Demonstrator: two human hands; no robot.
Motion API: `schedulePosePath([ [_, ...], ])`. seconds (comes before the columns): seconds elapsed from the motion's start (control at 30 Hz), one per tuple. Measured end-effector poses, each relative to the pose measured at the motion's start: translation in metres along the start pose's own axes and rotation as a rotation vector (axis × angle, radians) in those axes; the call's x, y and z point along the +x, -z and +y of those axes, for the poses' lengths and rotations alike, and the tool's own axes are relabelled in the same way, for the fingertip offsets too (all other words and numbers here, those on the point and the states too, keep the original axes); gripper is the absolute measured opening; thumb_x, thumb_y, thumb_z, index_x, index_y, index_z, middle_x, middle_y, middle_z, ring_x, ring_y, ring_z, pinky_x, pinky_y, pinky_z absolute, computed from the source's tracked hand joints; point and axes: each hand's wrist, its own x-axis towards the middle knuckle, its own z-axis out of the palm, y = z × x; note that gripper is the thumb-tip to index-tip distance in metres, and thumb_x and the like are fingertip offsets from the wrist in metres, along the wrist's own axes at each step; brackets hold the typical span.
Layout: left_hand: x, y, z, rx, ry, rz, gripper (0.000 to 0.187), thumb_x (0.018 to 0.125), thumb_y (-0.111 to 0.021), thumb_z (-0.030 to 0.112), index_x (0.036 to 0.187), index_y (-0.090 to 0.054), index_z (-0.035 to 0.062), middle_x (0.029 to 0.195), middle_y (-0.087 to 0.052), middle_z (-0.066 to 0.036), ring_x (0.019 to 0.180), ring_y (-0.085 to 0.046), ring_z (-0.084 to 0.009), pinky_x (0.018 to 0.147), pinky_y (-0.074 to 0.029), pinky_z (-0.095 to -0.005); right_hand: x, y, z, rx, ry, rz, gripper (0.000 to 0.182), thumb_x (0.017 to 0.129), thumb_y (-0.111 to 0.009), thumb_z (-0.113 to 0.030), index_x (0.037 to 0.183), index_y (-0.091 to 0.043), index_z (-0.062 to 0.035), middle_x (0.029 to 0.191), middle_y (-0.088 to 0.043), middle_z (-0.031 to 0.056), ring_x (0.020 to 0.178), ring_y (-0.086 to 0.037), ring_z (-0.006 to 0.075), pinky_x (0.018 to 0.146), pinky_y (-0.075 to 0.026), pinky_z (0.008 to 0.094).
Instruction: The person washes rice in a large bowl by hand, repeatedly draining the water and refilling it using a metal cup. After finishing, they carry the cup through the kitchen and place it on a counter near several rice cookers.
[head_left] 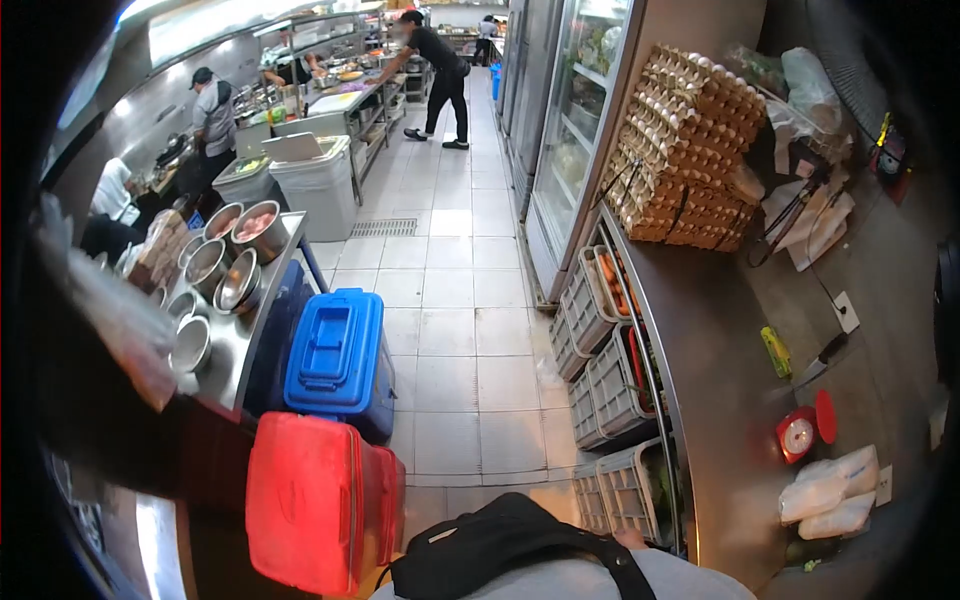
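A small part of my right hand [630, 538] shows at the bottom, beside the lowest grey plastic crate [628, 490] under the steel counter. Its fingers are mostly hidden, so I cannot make out whether it touches the crate or holds anything. My left hand is out of view. A black bag with a strap [500, 545] lies across my grey shirt. More grey crates stand along the counter's underside, one with carrots [612, 280] in it. On my left are a red cooler box [305, 500] and a blue cooler box [335, 350], both with lids on.
The steel counter [715, 330] on the right carries stacked egg trays [680, 150], a knife [822, 360], a red scale [797, 437] and plastic bags [830, 490]. Metal pots [258, 230] stand on the left table. A tiled aisle [447, 330] leads past fridges toward several people.
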Motion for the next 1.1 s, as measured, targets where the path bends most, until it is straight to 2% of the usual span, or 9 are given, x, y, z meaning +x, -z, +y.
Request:
schedulePosePath([
  [0.17, 0.069, 0.014, 0.181, 0.033, -0.158, 0.033, 0.031, 0.080, -0.053, 0.021, 0.102, -0.051, -0.0020, 0.085, -0.059, -0.018, 0.076, -0.058, -0.0277, 0.062, -0.046, -0.0388, 0.071, 0.039, -0.049, -0.009, -0.001, 0.001, 0.030, 0.078, -0.055, -0.029, 0.095, -0.061, -0.0044, 0.094, -0.062, 0.0183, 0.085, -0.059, 0.0336, 0.071, -0.048, 0.0409],
  [0.37, 0.115, -0.002, 0.281, 0.111, -0.066, 0.036, 0.033, 0.080, -0.053, 0.021, 0.104, -0.051, -0.0019, 0.090, -0.058, -0.019, 0.081, -0.058, -0.0292, 0.067, -0.046, -0.0391, 0.239, 0.154, -0.164, -0.083, 0.239, 0.214, 0.028, 0.077, -0.055, -0.028, 0.091, -0.061, -0.0050, 0.095, -0.061, 0.0192, 0.088, -0.058, 0.0347, 0.072, -0.047, 0.0414],
  [0.57, 0.135, 0.002, 0.326, 0.151, 0.090, 0.063, 0.035, 0.079, -0.052, 0.020, 0.106, -0.050, -0.0017, 0.095, -0.058, -0.020, 0.087, -0.057, -0.0307, 0.071, -0.046, -0.0395, 0.298, 0.360, -0.438, 0.201, 0.358, 0.271, 0.022, 0.071, -0.059, -0.021, 0.088, -0.062, -0.0072, 0.090, -0.063, 0.0161, 0.081, -0.060, 0.0290, 0.070, -0.047, 0.0381],
  [0.77, 0.197, 0.018, 0.383, 0.209, 0.208, 0.071, 0.037, 0.079, -0.051, 0.020, 0.108, -0.049, -0.0015, 0.100, -0.058, -0.022, 0.093, -0.056, -0.0322, 0.076, -0.046, -0.0399, 0.386, 0.424, -0.630, 0.375, 0.641, 0.166, 0.027, 0.074, -0.062, -0.023, 0.096, -0.061, -0.0072, 0.092, -0.063, 0.0141, 0.086, -0.060, 0.0258, 0.075, -0.047, 0.0355],
  [0.83, 0.236, 0.032, 0.415, 0.258, 0.203, 0.083, 0.037, 0.079, -0.051, 0.020, 0.109, -0.049, -0.0014, 0.101, -0.057, -0.022, 0.095, -0.056, -0.0327, 0.078, -0.046, -0.0400, 0.391, 0.437, -0.648, 0.219, 0.748, 0.301, 0.028, 0.073, -0.062, -0.025, 0.093, -0.061, -0.0066, 0.090, -0.063, 0.0141, 0.082, -0.061, 0.0253, 0.073, -0.048, 0.0356],
  [0.9, 0.279, 0.046, 0.456, 0.328, 0.171, 0.084, 0.038, 0.079, -0.051, 0.020, 0.110, -0.048, -0.0014, 0.103, -0.057, -0.022, 0.097, -0.056, -0.0332, 0.080, -0.045, -0.0402, 0.434, 0.426, -0.632, 0.076, 0.535, 0.298, 0.027, 0.072, -0.063, -0.028, 0.090, -0.062, -0.0081, 0.087, -0.064, 0.0126, 0.078, -0.062, 0.0258, 0.071, -0.048, 0.0363],
  [0.93, 0.304, 0.055, 0.479, 0.376, 0.141, 0.086, 0.038, 0.079, -0.050, 0.020, 0.110, -0.048, -0.0013, 0.104, -0.057, -0.023, 0.098, -0.056, -0.0334, 0.080, -0.045, -0.0402, 0.466, 0.420, -0.612, -0.066, 0.432, 0.197, 0.022, 0.071, -0.063, -0.028, 0.085, -0.063, -0.0102, 0.085, -0.064, 0.0113, 0.077, -0.062, 0.0271, 0.070, -0.048, 0.0374],
  [0.97, 0.333, 0.065, 0.501, 0.442, 0.103, 0.091, 0.039, 0.079, -0.050, 0.020, 0.111, -0.048, -0.0013, 0.105, -0.057, -0.023, 0.099, -0.056, -0.0337, 0.081, -0.045, -0.0403, 0.474, 0.431, -0.603, -0.115, 0.259, -0.176, 0.019, 0.071, -0.062, -0.025, 0.083, -0.064, -0.0108, 0.084, -0.064, 0.0119, 0.080, -0.062, 0.0279, 0.070, -0.048, 0.0387],
  [1.1, 0.434, 0.118, 0.656, 0.486, 0.022, 0.166, 0.040, 0.078, -0.050, 0.020, 0.111, -0.046, -0.0020, 0.106, -0.058, -0.024, 0.100, -0.057, -0.0335, 0.082, -0.046, -0.0405, 0.464, 0.468, -0.584, -0.272, 0.242, -0.027, 0.029, 0.077, -0.054, -0.029, 0.084, -0.066, -0.0033, 0.091, -0.063, 0.0186, 0.073, -0.062, 0.0319, 0.063, -0.048, 0.0423],
])
